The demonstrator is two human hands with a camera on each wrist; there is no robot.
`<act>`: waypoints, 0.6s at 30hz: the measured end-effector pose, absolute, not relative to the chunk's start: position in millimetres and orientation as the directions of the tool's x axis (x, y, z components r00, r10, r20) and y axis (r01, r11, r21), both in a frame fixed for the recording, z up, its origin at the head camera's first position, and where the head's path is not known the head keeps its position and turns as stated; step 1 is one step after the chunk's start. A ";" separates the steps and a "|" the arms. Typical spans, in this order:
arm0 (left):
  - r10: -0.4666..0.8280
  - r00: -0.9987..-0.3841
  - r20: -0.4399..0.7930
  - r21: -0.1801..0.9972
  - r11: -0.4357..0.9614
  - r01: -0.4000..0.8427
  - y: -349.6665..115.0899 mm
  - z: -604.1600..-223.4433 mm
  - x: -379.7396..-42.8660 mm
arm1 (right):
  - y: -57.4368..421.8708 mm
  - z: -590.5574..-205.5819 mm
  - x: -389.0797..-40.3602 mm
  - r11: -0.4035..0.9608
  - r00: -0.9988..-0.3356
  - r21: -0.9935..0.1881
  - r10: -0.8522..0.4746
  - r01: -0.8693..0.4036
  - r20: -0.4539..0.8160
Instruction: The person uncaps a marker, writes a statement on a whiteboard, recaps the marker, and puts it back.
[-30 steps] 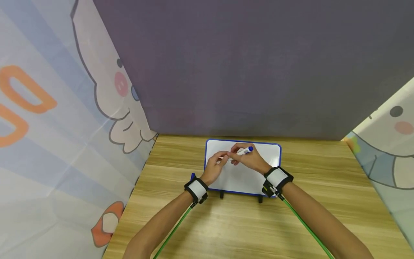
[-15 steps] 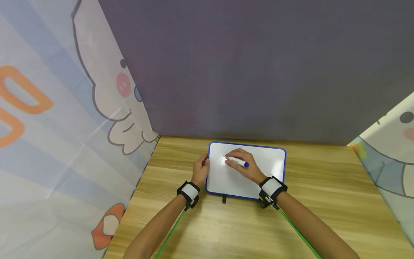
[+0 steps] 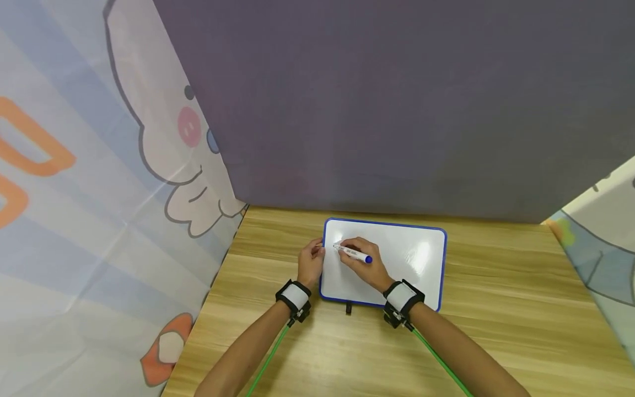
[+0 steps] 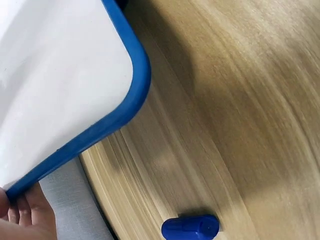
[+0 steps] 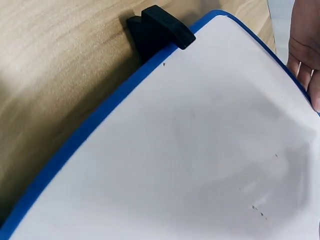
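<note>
A white whiteboard (image 3: 397, 264) with a blue frame stands propped on the wooden table. My left hand (image 3: 310, 264) grips its left edge; in the left wrist view the thumb lies in front and the fingers (image 4: 36, 207) curl behind the frame. With my right hand (image 3: 368, 266) I pinch a white marker (image 3: 353, 253) with a blue end, its tip pointing left, close over the upper left of the board. The right wrist view shows the left hand (image 5: 307, 55) at the frame, while the marker is outside that view.
A blue marker cap (image 4: 190, 227) lies on the wooden table (image 3: 278, 231) left of the board. A black foot (image 3: 348, 307) clips the board's lower edge. Grey partition (image 3: 367, 110) stands behind; a printed sheet (image 3: 114, 248) hangs at left. Green cables (image 3: 439, 358) trail from both wrists.
My left hand has left the marker's tip end and moved to the board's left edge. My right hand has carried the marker left over the board, its tip now facing left.
</note>
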State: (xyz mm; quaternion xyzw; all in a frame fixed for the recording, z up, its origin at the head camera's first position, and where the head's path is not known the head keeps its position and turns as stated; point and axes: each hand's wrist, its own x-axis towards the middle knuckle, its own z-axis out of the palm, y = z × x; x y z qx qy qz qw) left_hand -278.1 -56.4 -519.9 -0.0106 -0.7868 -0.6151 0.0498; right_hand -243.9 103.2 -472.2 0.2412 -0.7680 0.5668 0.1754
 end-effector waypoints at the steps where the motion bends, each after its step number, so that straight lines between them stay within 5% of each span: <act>1: -0.046 -0.995 0.089 0.966 0.246 0.075 -56.2 -519.7 -277.6 | 102.5 -473.2 -243.7 0.241 -0.820 -0.783 -0.167 -0.573 0.548; 18: -0.061 -0.990 0.127 0.964 0.242 0.109 -55.8 -521.3 -279.1 | 97.1 -486.0 -251.2 0.291 -0.810 -0.761 -0.113 -0.580 0.575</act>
